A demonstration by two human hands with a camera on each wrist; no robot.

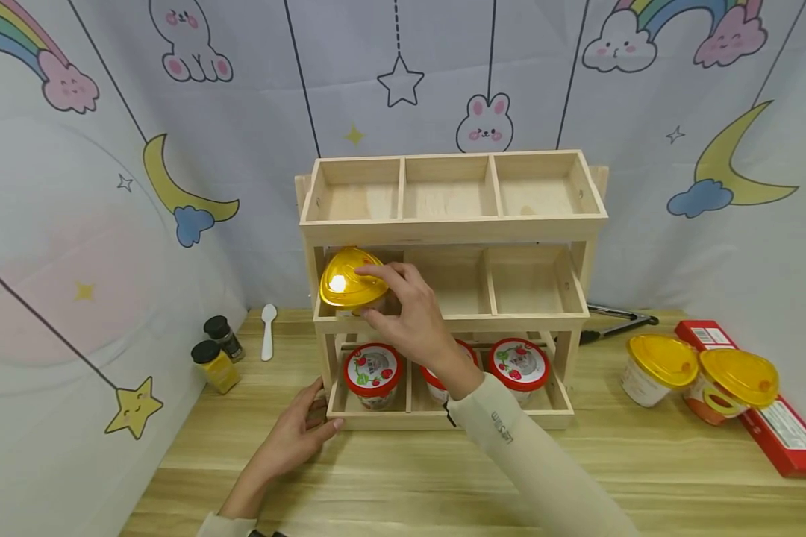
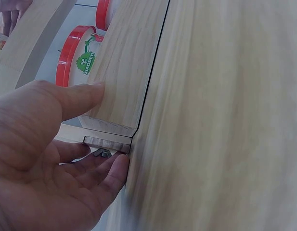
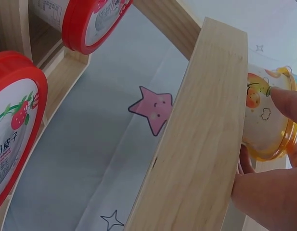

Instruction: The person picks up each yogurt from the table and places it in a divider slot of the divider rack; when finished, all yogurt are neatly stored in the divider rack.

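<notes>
From here, their R arm (image 1: pixel 530 447) reaches fwd & across, R grip (image 1: pixel 410 309) pinching w/ bent fingers (image 1: pixel 392 278); L arm (image 1: pixel 245 485) sits lower, L grip (image 1: pixel 292 444) w/ thumb (image 2: pixel 85 102) apart from curved fingers.

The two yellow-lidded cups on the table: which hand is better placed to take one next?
Probably the right hand, once it releases the yellow-lidded cup at the middle tier. The two table cups stand right of the rack; the left hand is at the rack's lower left corner, farther away.
</notes>
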